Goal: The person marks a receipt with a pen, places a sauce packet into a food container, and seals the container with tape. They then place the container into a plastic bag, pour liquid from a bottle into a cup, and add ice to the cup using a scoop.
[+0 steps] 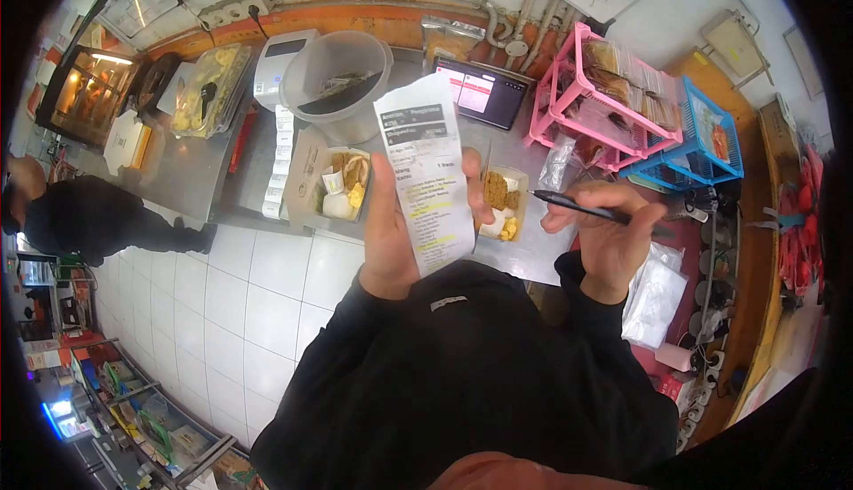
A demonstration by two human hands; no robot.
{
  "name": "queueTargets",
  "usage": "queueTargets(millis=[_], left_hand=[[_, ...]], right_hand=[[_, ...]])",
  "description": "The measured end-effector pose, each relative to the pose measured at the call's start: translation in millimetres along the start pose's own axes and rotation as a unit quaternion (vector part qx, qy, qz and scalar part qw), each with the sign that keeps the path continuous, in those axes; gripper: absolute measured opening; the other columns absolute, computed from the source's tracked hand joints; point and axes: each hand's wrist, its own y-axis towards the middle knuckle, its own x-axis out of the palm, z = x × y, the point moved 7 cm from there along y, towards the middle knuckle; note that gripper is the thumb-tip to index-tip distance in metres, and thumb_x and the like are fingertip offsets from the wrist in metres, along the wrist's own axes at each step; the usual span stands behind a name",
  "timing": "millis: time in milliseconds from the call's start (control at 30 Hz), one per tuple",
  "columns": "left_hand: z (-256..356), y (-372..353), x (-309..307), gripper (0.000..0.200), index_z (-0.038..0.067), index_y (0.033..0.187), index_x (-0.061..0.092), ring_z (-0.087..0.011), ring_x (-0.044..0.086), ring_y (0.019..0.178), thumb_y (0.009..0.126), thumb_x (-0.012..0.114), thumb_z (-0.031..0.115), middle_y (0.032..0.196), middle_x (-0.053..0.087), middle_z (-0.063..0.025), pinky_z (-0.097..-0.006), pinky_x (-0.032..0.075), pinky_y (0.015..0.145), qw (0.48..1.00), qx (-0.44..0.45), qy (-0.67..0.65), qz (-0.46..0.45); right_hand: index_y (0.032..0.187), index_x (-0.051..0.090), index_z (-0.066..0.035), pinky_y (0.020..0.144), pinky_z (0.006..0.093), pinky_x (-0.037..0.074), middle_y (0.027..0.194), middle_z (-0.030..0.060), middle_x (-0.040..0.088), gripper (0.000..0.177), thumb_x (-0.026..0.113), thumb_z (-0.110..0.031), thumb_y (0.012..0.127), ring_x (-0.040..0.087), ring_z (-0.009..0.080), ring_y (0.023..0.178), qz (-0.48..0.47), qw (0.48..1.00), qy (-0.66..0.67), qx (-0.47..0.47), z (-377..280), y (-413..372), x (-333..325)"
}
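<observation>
My left hand point(395, 232) holds up a long printed receipt point(431, 188) with yellow-marked lines, its fingers around both edges. A black pen point(582, 207) sits in my right hand point(609, 228), its tip pointing left towards the receipt without touching it. Behind the receipt, partly covered by my left fingers, an open food box point(522, 179) holds fried food and something yellow. Left of the receipt stands another open box point(306, 175) with a white wrapped item, fried food and yellow pieces.
A clear bucket point(342, 121), a white printer point(271, 72) trailing a paper strip point(278, 166) and a tablet point(480, 92) stand at the back. Pink baskets point(577, 95) and blue baskets point(711, 166) are right. A person in black point(98, 215) is at the left.
</observation>
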Motion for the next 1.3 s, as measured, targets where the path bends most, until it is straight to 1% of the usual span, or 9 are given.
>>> queueTargets(millis=[100,133,433,633,767,900,1133,1233,1300], left_hand=[[-9.3,-0.2,9.8,0.070,0.007,0.133,0.041,-0.0208,0.059,0.087,0.097,0.021,0.064,0.110,0.053,-0.0105,-0.0384,0.053,0.080,0.999,-0.024,-0.029,-0.002],[-10.9,-0.7,10.5,0.070,0.007,0.134,0.041,-0.0207,0.059,0.088,0.097,0.021,0.064,0.110,0.053,-0.0105,-0.0388,0.053,0.080,0.999,-0.027,-0.023,-0.008],[-19.3,-3.7,8.4,0.073,0.007,0.133,0.042,-0.0195,0.057,0.091,0.096,0.021,0.066,0.109,0.051,-0.0086,-0.0393,0.051,0.083,0.999,-0.035,-0.008,-0.036],[-21.0,-5.1,6.2,0.074,0.007,0.129,0.045,-0.0226,0.054,0.103,0.095,0.021,0.068,0.110,0.051,-0.0070,-0.0404,0.045,0.092,0.998,-0.048,-0.001,-0.028],[-24.6,-7.2,5.6,0.075,0.005,0.126,0.047,-0.0246,0.053,0.114,0.095,0.020,0.069,0.113,0.052,-0.0066,-0.0403,0.042,0.097,0.998,-0.061,-0.015,-0.002],[-27.6,-8.0,1.1,0.077,0.005,0.125,0.048,-0.0247,0.050,0.120,0.095,0.018,0.069,0.114,0.053,-0.0065,-0.0404,0.041,0.100,0.998,-0.062,0.005,-0.008],[-29.1,-9.1,2.5,0.077,0.004,0.127,0.047,-0.0254,0.050,0.121,0.095,0.017,0.068,0.112,0.053,-0.0067,-0.0410,0.041,0.103,0.998,-0.067,-0.015,0.005],[-28.8,-8.8,2.1,0.076,0.005,0.128,0.046,-0.0258,0.050,0.121,0.096,0.016,0.067,0.112,0.053,-0.0068,-0.0408,0.041,0.103,0.998,-0.063,-0.011,-0.001],[-28.2,-9.4,2.3,0.075,0.005,0.128,0.046,-0.0260,0.050,0.121,0.096,0.016,0.066,0.112,0.053,-0.0069,-0.0407,0.041,0.103,0.998,-0.063,-0.005,-0.002]], right_hand=[[0.093,0.061,0.005,0.063,0.0339,0.057,0.081,0.0190,0.063,0.021,0.067,-0.016,0.090,0.066,0.0225,0.067,-0.020,0.999,-0.037,-0.033,-8.0,-4.1,8.7],[0.091,0.057,0.001,0.060,0.0313,0.056,0.081,0.0164,0.062,0.021,0.071,0.009,0.076,0.066,0.0201,0.067,0.023,1.000,0.007,-0.003,-7.4,-6.8,10.4],[0.092,0.044,-0.002,0.056,0.0287,0.050,0.074,0.0177,0.061,0.018,0.060,-0.009,0.090,0.059,0.0178,0.058,0.004,0.991,0.129,-0.020,1.9,-10.8,12.9],[0.097,0.055,0.005,0.071,0.0328,0.056,0.079,0.0204,0.065,0.016,0.060,-0.009,0.092,0.067,0.0228,0.072,0.015,1.000,-0.004,-0.012,4.8,-11.7,31.5],[0.103,0.060,0.007,0.081,0.0289,0.054,0.087,0.0160,0.070,0.019,0.064,0.003,0.085,0.069,0.0202,0.081,-0.024,0.992,-0.126,-0.004,12.8,-16.8,44.1],[0.093,0.064,0.007,0.073,0.0295,0.055,0.083,0.0159,0.070,0.013,0.065,0.006,0.079,0.070,0.0198,0.075,-0.056,0.952,-0.297,-0.050,20.6,-16.8,50.0],[0.086,0.065,0.003,0.071,0.0243,0.049,0.077,0.0106,0.069,0.010,0.067,0.005,0.077,0.065,0.0139,0.067,-0.028,0.933,-0.346,-0.095,19.9,-18.2,52.9],[0.084,0.069,-0.007,0.058,0.0263,0.050,0.072,0.0072,0.065,0.015,0.075,-0.004,0.070,0.066,0.0196,0.062,0.017,0.924,-0.364,-0.112,22.7,-18.3,53.2],[0.085,0.066,0.000,0.066,0.0254,0.050,0.076,0.0095,0.067,0.012,0.070,0.001,0.074,0.065,0.0158,0.066,-0.020,0.917,-0.379,-0.122,19.3,-17.2,58.9]])
